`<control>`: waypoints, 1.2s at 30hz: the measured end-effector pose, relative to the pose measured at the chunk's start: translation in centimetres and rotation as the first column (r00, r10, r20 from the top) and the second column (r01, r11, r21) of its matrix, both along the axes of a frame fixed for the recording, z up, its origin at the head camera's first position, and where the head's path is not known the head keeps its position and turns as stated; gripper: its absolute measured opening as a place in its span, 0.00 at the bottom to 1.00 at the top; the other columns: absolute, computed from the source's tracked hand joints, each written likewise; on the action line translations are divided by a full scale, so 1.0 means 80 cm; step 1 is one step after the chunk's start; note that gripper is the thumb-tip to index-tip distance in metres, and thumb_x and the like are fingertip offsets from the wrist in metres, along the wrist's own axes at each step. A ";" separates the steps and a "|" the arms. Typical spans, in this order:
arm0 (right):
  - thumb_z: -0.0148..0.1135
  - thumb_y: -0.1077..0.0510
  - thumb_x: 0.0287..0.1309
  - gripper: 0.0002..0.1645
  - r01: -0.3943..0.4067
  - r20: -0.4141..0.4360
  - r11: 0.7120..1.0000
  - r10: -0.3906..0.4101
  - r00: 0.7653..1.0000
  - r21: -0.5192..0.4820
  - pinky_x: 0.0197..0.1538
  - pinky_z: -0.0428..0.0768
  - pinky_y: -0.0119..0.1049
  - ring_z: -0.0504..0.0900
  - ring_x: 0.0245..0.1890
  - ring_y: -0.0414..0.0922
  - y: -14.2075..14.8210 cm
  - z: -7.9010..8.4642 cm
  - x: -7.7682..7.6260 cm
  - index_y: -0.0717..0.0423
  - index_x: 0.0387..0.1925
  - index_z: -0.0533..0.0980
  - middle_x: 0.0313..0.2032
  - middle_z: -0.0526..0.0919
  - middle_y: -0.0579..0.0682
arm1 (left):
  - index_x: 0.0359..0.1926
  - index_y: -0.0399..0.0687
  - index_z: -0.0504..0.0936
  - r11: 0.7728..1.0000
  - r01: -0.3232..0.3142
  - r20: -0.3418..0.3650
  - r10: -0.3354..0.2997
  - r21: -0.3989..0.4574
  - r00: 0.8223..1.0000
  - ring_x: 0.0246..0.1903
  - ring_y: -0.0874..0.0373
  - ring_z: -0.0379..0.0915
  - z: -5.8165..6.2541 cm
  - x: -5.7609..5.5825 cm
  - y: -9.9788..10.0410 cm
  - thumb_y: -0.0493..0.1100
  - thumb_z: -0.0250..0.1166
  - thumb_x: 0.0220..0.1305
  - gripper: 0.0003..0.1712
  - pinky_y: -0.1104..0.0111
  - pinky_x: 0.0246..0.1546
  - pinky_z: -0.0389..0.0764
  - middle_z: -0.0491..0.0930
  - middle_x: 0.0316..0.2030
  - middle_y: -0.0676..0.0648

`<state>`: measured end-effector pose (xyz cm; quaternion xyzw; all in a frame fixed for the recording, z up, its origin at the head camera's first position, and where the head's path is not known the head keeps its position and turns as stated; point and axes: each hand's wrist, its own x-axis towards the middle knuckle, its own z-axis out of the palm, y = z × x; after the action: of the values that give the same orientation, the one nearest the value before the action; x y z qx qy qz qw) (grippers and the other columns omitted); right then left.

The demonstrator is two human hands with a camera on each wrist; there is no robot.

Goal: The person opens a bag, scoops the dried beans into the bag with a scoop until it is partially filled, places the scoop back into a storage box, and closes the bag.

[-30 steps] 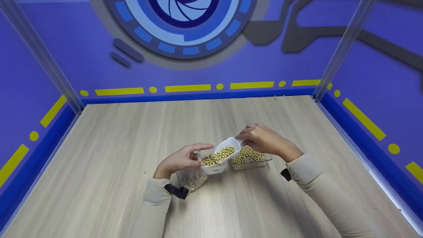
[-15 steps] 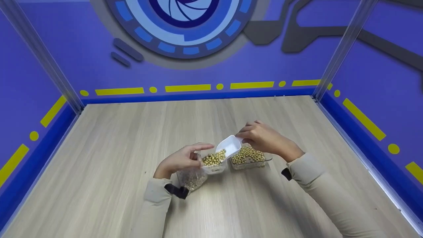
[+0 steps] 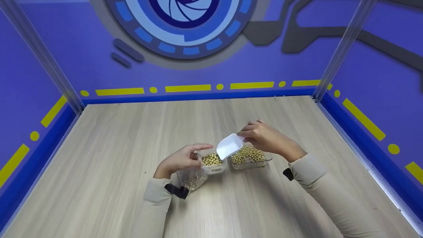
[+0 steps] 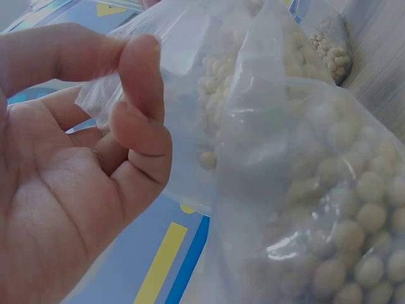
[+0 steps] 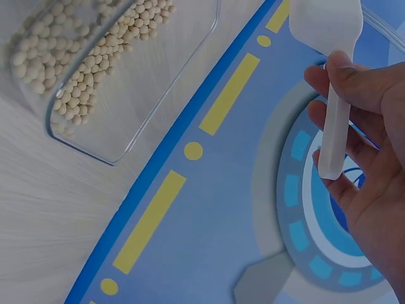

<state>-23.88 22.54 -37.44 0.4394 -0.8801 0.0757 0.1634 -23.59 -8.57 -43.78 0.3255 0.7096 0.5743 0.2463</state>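
A clear plastic bag of round, pale yellow beans stands at the middle front, and my left hand pinches its upper edge between thumb and fingers. More beans show in a clear, white-edged opening beside that hand; whether it is the bag's mouth or a separate tub I cannot tell. My right hand grips the handle of a white scoop, tilted down to the left over these beans; no beans show in its bowl. Below and right of the scoop sits a clear box partly filled with the same beans.
The wood-patterned table stretches out around the containers. Blue printed panels enclose it at the back and both sides, with metal posts at the corners.
Beans have slid out of the scoop, and its bowl has emptied. The right hand has risen slightly and tipped the scoop further. The left hand and bag have stayed put.
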 end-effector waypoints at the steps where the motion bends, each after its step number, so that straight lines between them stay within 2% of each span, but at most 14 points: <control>1: 0.69 0.68 0.48 0.17 -0.005 -0.008 1.000 0.005 1.000 -0.008 0.43 0.76 0.44 0.81 0.39 0.48 0.001 -0.001 0.000 0.59 0.43 0.84 0.38 0.87 0.51 | 0.69 0.36 0.64 1.000 -0.004 -0.002 0.004 -0.006 1.000 0.20 0.68 0.60 0.001 0.000 0.000 0.26 0.57 0.57 0.36 0.75 0.23 0.67 0.76 0.42 0.45; 3: 0.70 0.68 0.48 0.16 -0.014 -0.023 1.000 0.013 1.000 -0.025 0.42 0.76 0.44 0.81 0.39 0.49 0.005 -0.004 -0.002 0.59 0.42 0.84 0.37 0.87 0.52 | 0.68 0.36 0.65 1.000 -0.012 -0.013 0.012 -0.019 1.000 0.19 0.68 0.59 0.001 0.001 0.000 0.27 0.58 0.57 0.35 0.74 0.23 0.66 0.73 0.28 0.50; 6: 0.70 0.69 0.47 0.15 -0.013 -0.033 0.999 0.012 0.999 -0.049 0.40 0.77 0.44 0.81 0.37 0.49 0.011 -0.009 -0.003 0.59 0.41 0.84 0.36 0.87 0.52 | 0.68 0.37 0.66 0.999 -0.024 -0.033 0.023 -0.038 0.999 0.18 0.67 0.58 0.002 0.002 0.000 0.27 0.59 0.58 0.34 0.74 0.23 0.66 0.68 0.19 0.55; 9: 0.70 0.68 0.47 0.15 0.003 -0.008 0.997 -0.004 1.000 -0.074 0.38 0.79 0.44 0.82 0.37 0.49 0.017 -0.015 -0.004 0.60 0.40 0.84 0.36 0.87 0.52 | 0.67 0.37 0.67 0.998 -0.036 -0.048 0.033 -0.054 0.998 0.18 0.67 0.58 0.003 0.002 0.000 0.28 0.59 0.57 0.34 0.75 0.22 0.66 0.69 0.18 0.57; 12: 0.70 0.67 0.48 0.14 0.034 0.029 0.995 -0.031 0.999 -0.090 0.38 0.80 0.44 0.83 0.37 0.48 0.025 -0.022 -0.005 0.60 0.41 0.85 0.37 0.88 0.52 | 0.67 0.37 0.67 0.997 -0.043 -0.056 0.039 -0.068 0.998 0.18 0.68 0.58 0.003 0.002 -0.001 0.29 0.59 0.56 0.34 0.75 0.22 0.67 0.71 0.19 0.54; 14: 0.70 0.67 0.48 0.14 0.053 0.050 0.994 -0.048 0.998 -0.096 0.39 0.80 0.44 0.83 0.37 0.48 0.031 -0.026 -0.005 0.60 0.41 0.85 0.37 0.88 0.52 | 0.67 0.37 0.67 0.997 -0.041 -0.054 0.037 -0.067 0.998 0.18 0.68 0.59 0.003 0.002 -0.001 0.29 0.59 0.56 0.34 0.75 0.23 0.67 0.77 0.27 0.46; 16: 0.69 0.67 0.49 0.14 0.075 0.070 0.993 -0.069 0.995 -0.093 0.39 0.81 0.43 0.83 0.37 0.48 0.036 -0.031 -0.005 0.59 0.41 0.85 0.37 0.88 0.52 | 0.67 0.37 0.67 0.997 -0.034 -0.051 0.030 -0.065 0.998 0.19 0.68 0.60 0.004 0.002 -0.001 0.29 0.59 0.57 0.34 0.74 0.24 0.68 0.80 0.40 0.38; 18: 0.69 0.67 0.49 0.14 0.096 0.088 0.992 -0.088 0.992 -0.087 0.40 0.81 0.43 0.82 0.38 0.48 0.042 -0.037 -0.005 0.59 0.41 0.84 0.37 0.87 0.52 | 0.67 0.36 0.67 0.998 -0.028 -0.055 0.024 -0.063 0.998 0.20 0.68 0.63 0.004 0.002 -0.002 0.30 0.58 0.58 0.33 0.73 0.25 0.69 0.75 0.54 0.32; 20: 0.69 0.67 0.49 0.13 0.114 0.107 0.990 -0.105 0.989 -0.083 0.40 0.81 0.43 0.82 0.38 0.48 0.046 -0.043 -0.005 0.60 0.40 0.84 0.37 0.87 0.52 | 0.67 0.37 0.66 0.997 -0.021 -0.064 0.016 -0.069 0.998 0.23 0.68 0.66 0.004 0.001 -0.003 0.31 0.58 0.60 0.33 0.72 0.27 0.71 0.67 0.63 0.31; 25: 0.68 0.68 0.50 0.12 0.148 0.154 0.986 -0.136 0.979 -0.074 0.41 0.80 0.44 0.82 0.38 0.50 0.054 -0.057 -0.005 0.60 0.40 0.84 0.37 0.87 0.53 | 0.68 0.38 0.66 0.996 0.005 -0.091 -0.013 -0.092 0.996 0.28 0.66 0.73 0.005 -0.001 -0.008 0.37 0.60 0.65 0.30 0.72 0.32 0.75 0.66 0.64 0.32; 29: 0.67 0.67 0.52 0.13 0.187 0.202 0.980 -0.171 0.964 -0.066 0.43 0.80 0.46 0.82 0.40 0.50 0.058 -0.066 -0.003 0.60 0.41 0.84 0.39 0.87 0.53 | 0.68 0.38 0.65 0.993 0.049 -0.094 -0.059 -0.107 0.994 0.31 0.66 0.73 0.007 -0.006 -0.014 0.40 0.64 0.63 0.34 0.73 0.33 0.75 0.66 0.65 0.34; 33: 0.66 0.66 0.53 0.12 0.218 0.221 0.974 -0.199 0.955 -0.067 0.42 0.80 0.47 0.81 0.40 0.50 0.062 -0.072 -0.001 0.59 0.41 0.84 0.39 0.87 0.53 | 0.69 0.38 0.63 0.989 0.096 -0.068 -0.104 -0.108 0.992 0.32 0.68 0.74 0.009 -0.009 -0.020 0.36 0.66 0.59 0.38 0.75 0.32 0.74 0.64 0.67 0.35; 36: 0.67 0.67 0.52 0.12 0.231 0.228 0.971 -0.213 0.950 -0.056 0.41 0.80 0.47 0.81 0.39 0.50 0.063 -0.076 0.001 0.60 0.41 0.84 0.38 0.87 0.53 | 0.68 0.34 0.63 0.987 0.101 -0.109 -0.115 -0.124 0.987 0.31 0.67 0.72 0.010 -0.011 -0.023 0.32 0.64 0.58 0.37 0.76 0.32 0.73 0.65 0.66 0.33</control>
<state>-23.77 27.61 -43.54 0.3193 -0.9328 0.1409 0.0903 -24.51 -10.41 -42.99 0.3812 0.7369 0.4971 0.2543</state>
